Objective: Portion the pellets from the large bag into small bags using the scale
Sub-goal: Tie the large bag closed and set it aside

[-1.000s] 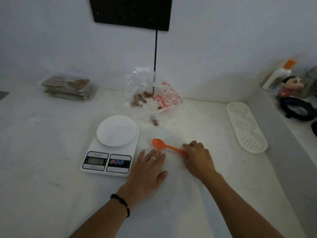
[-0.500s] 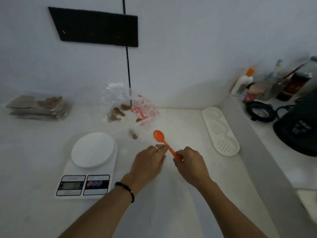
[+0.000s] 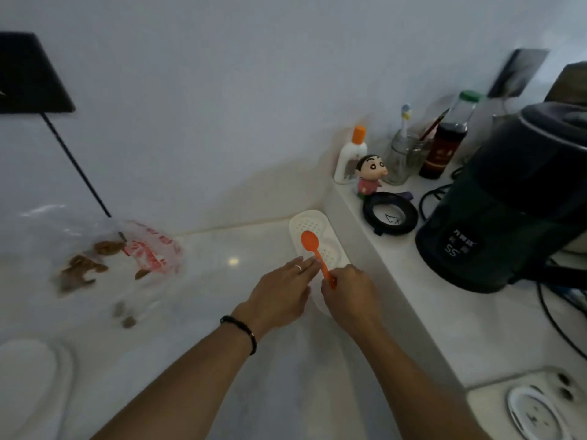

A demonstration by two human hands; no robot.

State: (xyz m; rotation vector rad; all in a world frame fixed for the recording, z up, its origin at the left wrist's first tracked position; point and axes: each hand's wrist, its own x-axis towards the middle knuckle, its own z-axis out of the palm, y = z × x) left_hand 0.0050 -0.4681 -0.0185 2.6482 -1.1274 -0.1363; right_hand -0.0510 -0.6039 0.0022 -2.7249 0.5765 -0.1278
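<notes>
The right hand is pinching the orange spoon by its handle end; the left hand is lying relaxed beside the spoon. The spoon looks light and stiff.

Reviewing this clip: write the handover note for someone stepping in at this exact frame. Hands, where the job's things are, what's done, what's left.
Right hand: pinches the handle of the orange spoon, bowl raised over the white perforated tray.
Left hand: fingers straight, tips beside the spoon handle, holding nothing.
Large bag: lies open at far left with brown pellets inside; a few loose pellets on the counter in front.
Scale: only its white plate shows, bottom left, nothing on it.
Done: spoon in hand. No filled small bags in view.
Left: scoop pellets, weigh, bag.
</notes>
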